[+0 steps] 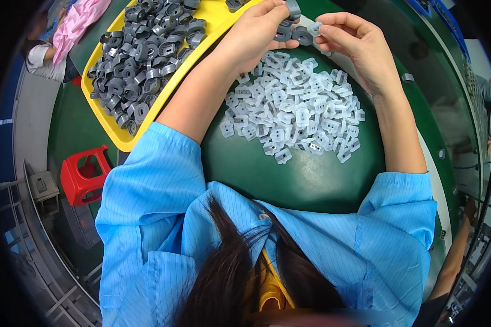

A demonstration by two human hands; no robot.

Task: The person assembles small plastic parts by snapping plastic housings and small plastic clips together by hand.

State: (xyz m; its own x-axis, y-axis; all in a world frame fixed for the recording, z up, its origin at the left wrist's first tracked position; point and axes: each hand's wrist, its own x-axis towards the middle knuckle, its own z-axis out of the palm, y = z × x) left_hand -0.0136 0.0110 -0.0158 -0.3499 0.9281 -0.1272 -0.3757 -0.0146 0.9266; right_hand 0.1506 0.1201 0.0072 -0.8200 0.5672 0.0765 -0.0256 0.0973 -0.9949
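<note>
At the far side of the green table [289,188], my left hand [256,34] is closed on several dark grey rounded plastic parts [302,36], which stick out past the fingers toward the right. Facing it, my right hand [360,46] pinches one small translucent plastic clip [315,29] between thumb and forefinger, close beside the grey parts. Whether the clip touches them I cannot tell. Below both hands lies a heap of similar translucent clips [300,109], spread loosely on the green surface. The left palm's inner side is partly hidden.
Left of my forearm is a yellow tray [124,143] with a pile of grey plastic parts [142,60]. A red stool [84,174] stands on the floor at left. Another person's sleeve [40,61] and pink cloth [79,24] show at upper left; another person's arm [454,261] is at lower right.
</note>
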